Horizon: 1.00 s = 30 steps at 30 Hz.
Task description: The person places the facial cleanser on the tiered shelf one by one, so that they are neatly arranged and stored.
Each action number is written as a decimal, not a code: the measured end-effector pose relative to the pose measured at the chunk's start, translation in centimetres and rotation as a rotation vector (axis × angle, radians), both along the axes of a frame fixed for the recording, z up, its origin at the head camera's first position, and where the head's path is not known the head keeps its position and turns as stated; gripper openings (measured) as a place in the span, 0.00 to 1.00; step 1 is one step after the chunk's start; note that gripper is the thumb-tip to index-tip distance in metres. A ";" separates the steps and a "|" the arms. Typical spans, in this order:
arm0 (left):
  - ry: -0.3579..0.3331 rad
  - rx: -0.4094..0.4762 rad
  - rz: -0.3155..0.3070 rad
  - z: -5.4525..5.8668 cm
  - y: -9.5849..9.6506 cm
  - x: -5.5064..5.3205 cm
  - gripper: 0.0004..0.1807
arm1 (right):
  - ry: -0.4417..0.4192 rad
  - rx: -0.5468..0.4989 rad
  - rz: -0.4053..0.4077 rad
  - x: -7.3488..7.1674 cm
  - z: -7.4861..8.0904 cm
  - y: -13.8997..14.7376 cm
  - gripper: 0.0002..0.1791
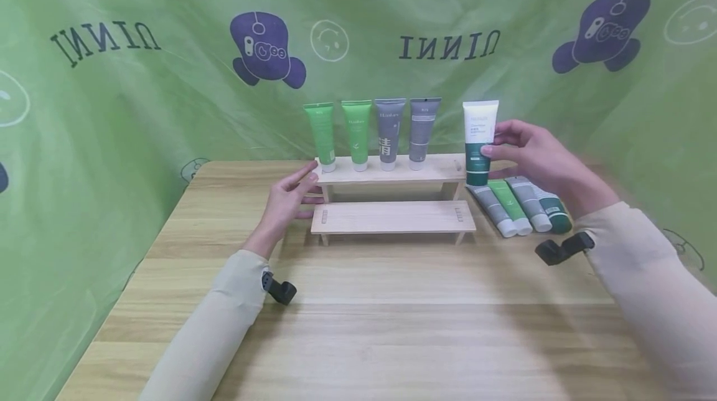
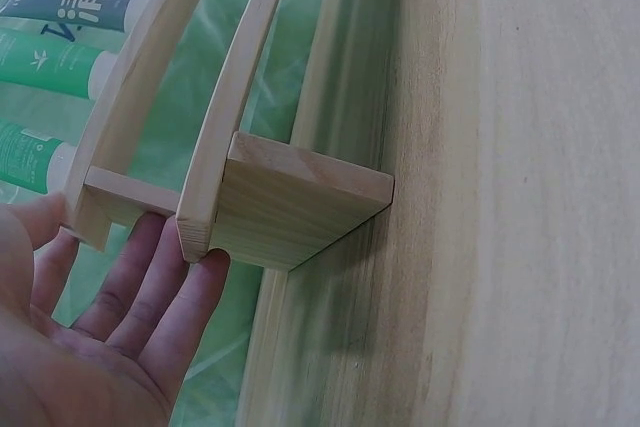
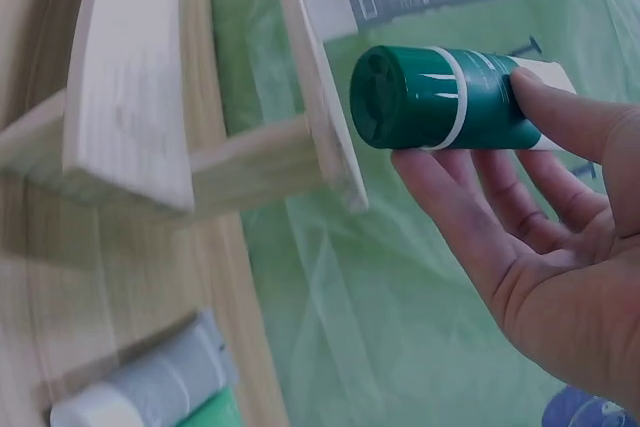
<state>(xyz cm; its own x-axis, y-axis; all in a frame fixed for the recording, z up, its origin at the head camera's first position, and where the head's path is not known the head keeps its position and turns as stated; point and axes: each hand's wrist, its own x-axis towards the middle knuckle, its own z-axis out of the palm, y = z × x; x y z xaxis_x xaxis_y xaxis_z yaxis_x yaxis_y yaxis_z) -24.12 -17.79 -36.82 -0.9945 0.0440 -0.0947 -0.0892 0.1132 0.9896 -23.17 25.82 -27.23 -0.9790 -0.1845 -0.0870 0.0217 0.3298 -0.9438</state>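
My right hand (image 1: 532,155) holds a white and dark green tube (image 1: 480,133) upright, thumb in front and fingers behind. In the right wrist view, its green cap end (image 3: 400,97) is close to the end of the upper board, apart from it. My left hand (image 1: 282,202) touches the left end of a two-step wooden stand (image 1: 392,217), with fingers extended along the ends of both boards. On the upper step (image 1: 442,170) stand two green tubes, one of them a light green tube (image 1: 356,133), and two grey tubes, including the right grey tube (image 1: 424,133).
Several tubes lie side by side right of the stand, among them a grey tube (image 1: 493,210), a green tube (image 1: 511,205) and a white and dark green tube (image 1: 554,214). The wooden table (image 1: 364,326) meets a green printed curtain (image 1: 392,77) behind.
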 end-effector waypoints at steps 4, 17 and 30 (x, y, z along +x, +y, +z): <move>0.002 -0.001 0.001 0.0 0.0 0.0 0.26 | 0.038 -0.033 -0.012 -0.6 0.2 -1.2 0.27; -0.002 0.011 0.006 0.0 -0.1 -0.1 0.26 | 0.207 -0.179 -0.030 -1.6 -0.7 -3.3 0.23; -0.007 0.006 0.000 0.0 -0.1 -0.1 0.26 | 0.254 -0.086 -0.074 -1.7 -1.7 -3.8 0.23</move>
<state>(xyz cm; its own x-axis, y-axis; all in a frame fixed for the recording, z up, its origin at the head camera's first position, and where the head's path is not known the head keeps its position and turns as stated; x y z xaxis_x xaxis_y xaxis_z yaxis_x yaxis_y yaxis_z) -24.19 -17.87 -36.86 -0.9938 0.0450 -0.1014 -0.0962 0.1069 0.9896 -24.89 22.02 -28.92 -0.9785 -0.1081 0.1754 -0.1978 0.2546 -0.9466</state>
